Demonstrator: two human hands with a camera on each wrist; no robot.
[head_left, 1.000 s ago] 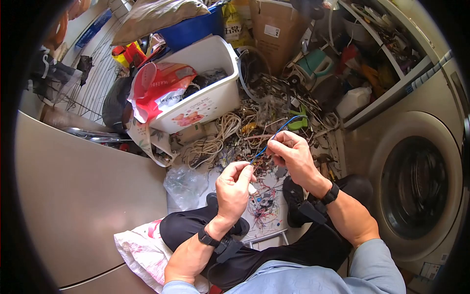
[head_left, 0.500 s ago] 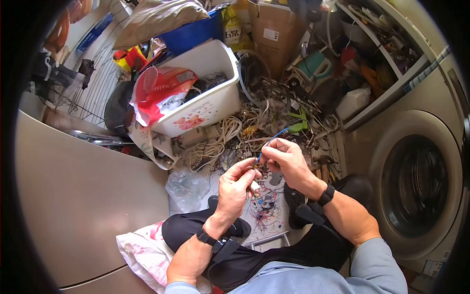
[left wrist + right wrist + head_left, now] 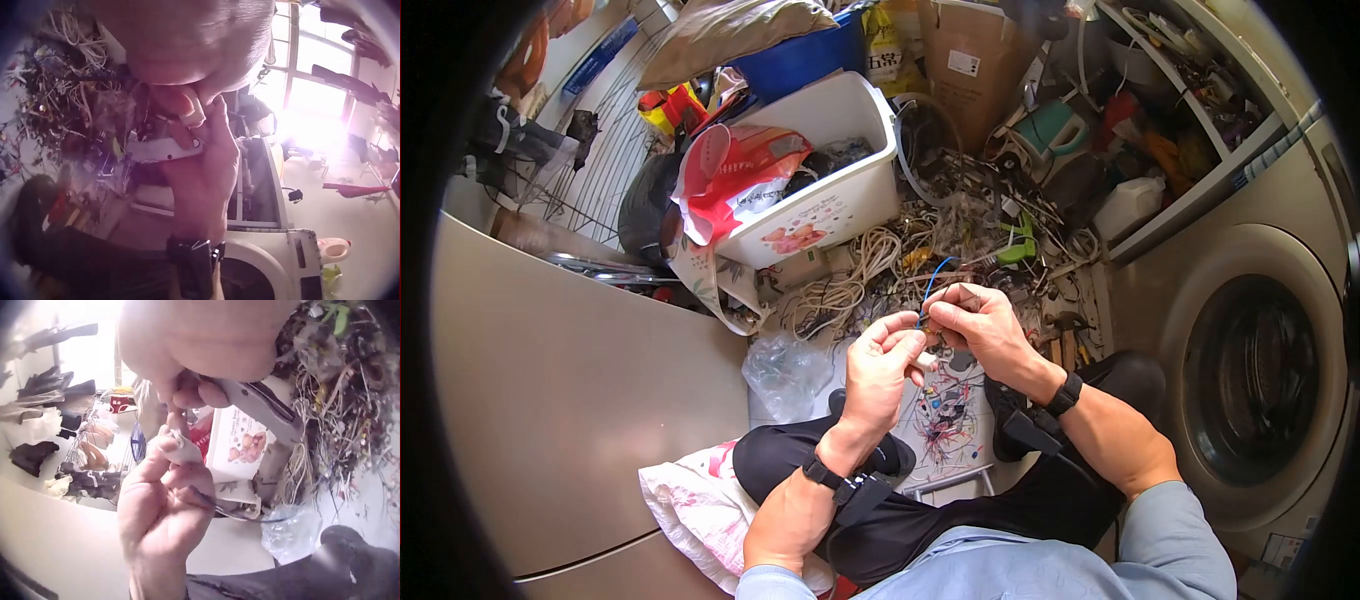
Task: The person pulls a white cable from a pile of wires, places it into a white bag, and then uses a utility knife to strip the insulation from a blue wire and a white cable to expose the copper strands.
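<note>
In the head view my left hand (image 3: 873, 378) and right hand (image 3: 988, 332) meet fingertip to fingertip over the floor. A thin blue wire (image 3: 936, 277) rises between them, pinched by the left thumb and fingers. The right hand grips a slim silver-grey knife-like tool (image 3: 265, 411) with a slotted handle, its working end hidden among the fingers; the left wrist view shows the same tool (image 3: 164, 150) across the palm. A small white wrapping (image 3: 185, 452) is at the left fingertips. A dark strand (image 3: 250, 517) trails from the left palm.
Tangled cables (image 3: 870, 262) and wire scraps (image 3: 945, 425) cover the floor ahead. A white bin (image 3: 840, 205) stands behind them. A clear plastic bag (image 3: 788, 375) lies by the left knee, a hammer (image 3: 1068, 325) at right. A washing machine (image 3: 1190, 270) flanks the right side.
My right hand has moved left and slightly down, closing the gap to the left hand. The blue wire has swung from a rightward slant to more upright, with less of it showing.
</note>
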